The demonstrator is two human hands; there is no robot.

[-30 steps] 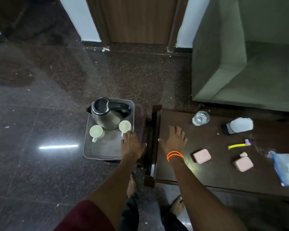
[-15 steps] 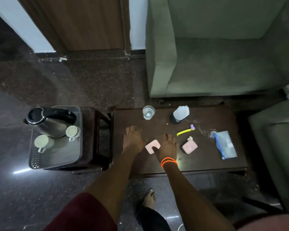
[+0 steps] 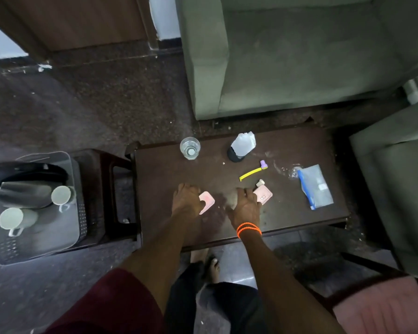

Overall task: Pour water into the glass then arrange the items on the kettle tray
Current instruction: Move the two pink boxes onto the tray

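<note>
Glass (image 3: 190, 148) with water in it stands at the far left corner of the dark counter (image 3: 287, 213), well apart from both my hands. My left hand (image 3: 187, 201) lies on the near part of the counter, its fingers curled over the left edge of a pink packet (image 3: 208, 201); whether that grip is pinching it or only resting on it I cannot tell. My right hand (image 3: 245, 206), with orange bands at the wrist, is spread flat, fingertips touching a second pink packet (image 3: 264, 194) with a small white piece just beyond it. Between my hands and the glass the counter is bare. Farther right lie a yellow strip with a purple cap (image 3: 251, 172), a dark holder stuffed with white paper (image 3: 241, 147), and a clear pouch with a blue edge (image 3: 315, 186). Off to the left, on a separate low stand, the kettle tray (image 3: 46, 247) carries the kettle (image 3: 17, 184) and two pale cups (image 3: 62, 195), one beside the kettle, one nearer me.
</note>
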